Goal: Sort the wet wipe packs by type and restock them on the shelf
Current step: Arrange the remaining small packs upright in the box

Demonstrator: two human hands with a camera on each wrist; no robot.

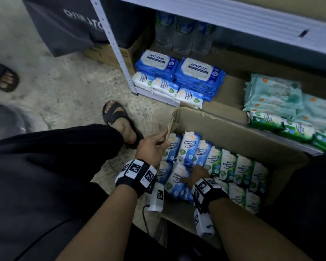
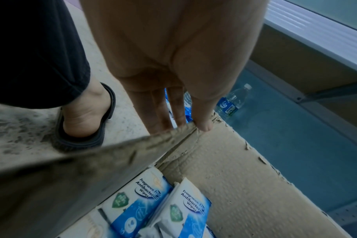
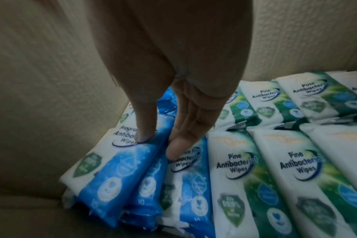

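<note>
An open cardboard box [image 1: 233, 132] on the floor holds blue "Fragrance Free" wipe packs [image 1: 188, 146] at its left end and green "Pine" packs [image 1: 230, 166] to their right. My left hand [image 1: 154, 146] pinches the box's torn left flap [image 2: 112, 154], thumb inside and fingers outside [image 2: 183, 126]. My right hand [image 1: 198, 174] is down in the box. Its thumb presses on a blue pack [image 3: 116, 173] while the fingers dig into the gap beside it [image 3: 160, 142]. On the bottom shelf lie more blue packs [image 1: 167, 87] and green packs [image 1: 290, 129].
Big blue "antabax" packs [image 1: 199, 72] are stacked behind the shelf's small blue ones, with water bottles [image 1: 183, 34] further back. Teal packs [image 1: 271, 95] sit behind the green ones. A perforated shelf post [image 1: 117, 49] stands left. My sandalled foot [image 1: 119, 119] is beside the box.
</note>
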